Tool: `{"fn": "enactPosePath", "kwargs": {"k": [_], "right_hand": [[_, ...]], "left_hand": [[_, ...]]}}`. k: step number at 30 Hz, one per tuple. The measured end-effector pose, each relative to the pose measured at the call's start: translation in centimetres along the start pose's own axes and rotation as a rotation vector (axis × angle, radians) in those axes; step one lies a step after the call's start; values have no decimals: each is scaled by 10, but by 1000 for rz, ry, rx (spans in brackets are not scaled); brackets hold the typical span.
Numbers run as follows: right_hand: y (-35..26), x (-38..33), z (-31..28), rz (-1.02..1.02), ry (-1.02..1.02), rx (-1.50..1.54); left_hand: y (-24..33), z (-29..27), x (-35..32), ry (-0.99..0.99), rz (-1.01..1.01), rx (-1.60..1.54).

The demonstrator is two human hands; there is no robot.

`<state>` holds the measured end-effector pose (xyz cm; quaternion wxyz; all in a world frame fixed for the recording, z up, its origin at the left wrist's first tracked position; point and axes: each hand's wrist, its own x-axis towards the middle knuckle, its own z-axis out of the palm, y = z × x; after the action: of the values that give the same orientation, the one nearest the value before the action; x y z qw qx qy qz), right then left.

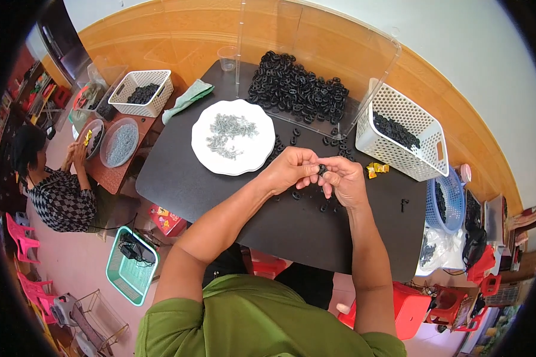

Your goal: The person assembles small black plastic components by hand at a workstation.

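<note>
Over the dark table [262,232], my left hand [293,169] and my right hand [345,180] meet fingertip to fingertip. Between them they pinch a small black plastic piece [322,169], its exact shape partly hidden by the fingers. A white scalloped plate [253,156] left of my hands carries a heap of thin, shiny metal pieces [232,128]. Beyond my hands, a pile of black plastic pieces with holes [298,86] fills part of a clear bin [339,35]. More loose black pieces [296,195] lie around and under my hands.
A white perforated basket [399,162] with black pieces stands right of the bin, near yellow wrappers [377,169]. A clear cup [227,58] and a folded green cloth [187,100] sit far left. Another person [56,190] works at a side table. A blue basket [443,202] is beyond the right edge.
</note>
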<state>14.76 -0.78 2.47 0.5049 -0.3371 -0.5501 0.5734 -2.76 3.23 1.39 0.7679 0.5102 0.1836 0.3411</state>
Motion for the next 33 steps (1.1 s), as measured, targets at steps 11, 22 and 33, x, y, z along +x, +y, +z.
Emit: {"fn": "enactPosePath", "kwargs": {"k": [11, 22, 33], "right_hand": [[5, 3, 12, -68, 12, -10], [-1, 0, 8, -73, 113, -123], [-35, -5, -2, -58, 135, -408]], "left_hand": [[-2, 1, -6, 105, -28, -51], [-5, 12, 4, 145, 32, -115], [-12, 18, 1, 112, 33, -54]]}}
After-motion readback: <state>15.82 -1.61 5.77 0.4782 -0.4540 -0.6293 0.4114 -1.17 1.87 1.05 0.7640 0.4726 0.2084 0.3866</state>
